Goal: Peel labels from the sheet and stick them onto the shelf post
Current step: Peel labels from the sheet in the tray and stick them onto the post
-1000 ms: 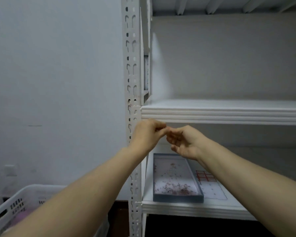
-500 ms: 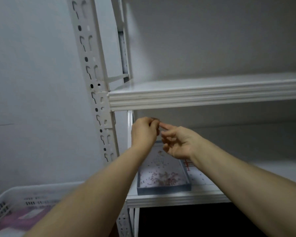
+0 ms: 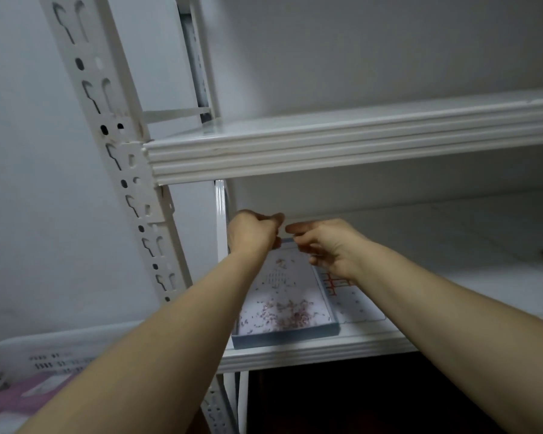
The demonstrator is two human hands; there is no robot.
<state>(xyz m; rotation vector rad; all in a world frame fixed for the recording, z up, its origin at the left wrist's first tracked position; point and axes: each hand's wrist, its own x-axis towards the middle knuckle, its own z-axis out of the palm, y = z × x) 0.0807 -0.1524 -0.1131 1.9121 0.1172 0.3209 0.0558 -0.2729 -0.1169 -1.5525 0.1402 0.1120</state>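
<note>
My left hand (image 3: 252, 234) is curled into a fist in front of the lower shelf opening, thumb against the forefinger. My right hand (image 3: 325, 247) hovers just to its right, its thumb and forefinger pinched and pointing at the left hand, with a small gap between the two. Any label between the fingertips is too small to see. The label sheet (image 3: 355, 297), white with a red grid, lies flat on the lower shelf (image 3: 311, 350) under my right wrist. The white slotted shelf post (image 3: 119, 158) rises tilted at the left, apart from both hands.
A shallow blue tray (image 3: 284, 335) scattered with reddish paper scraps sits on the lower shelf beside the sheet. The upper shelf (image 3: 342, 148) juts out above the hands. A white perforated basket (image 3: 29, 355) with something pink inside stands at lower left.
The view has tilted and shifted, so the post now leans at the left. My fingertips, touching before, have drawn slightly apart, and both hands sit lower over the tray.
</note>
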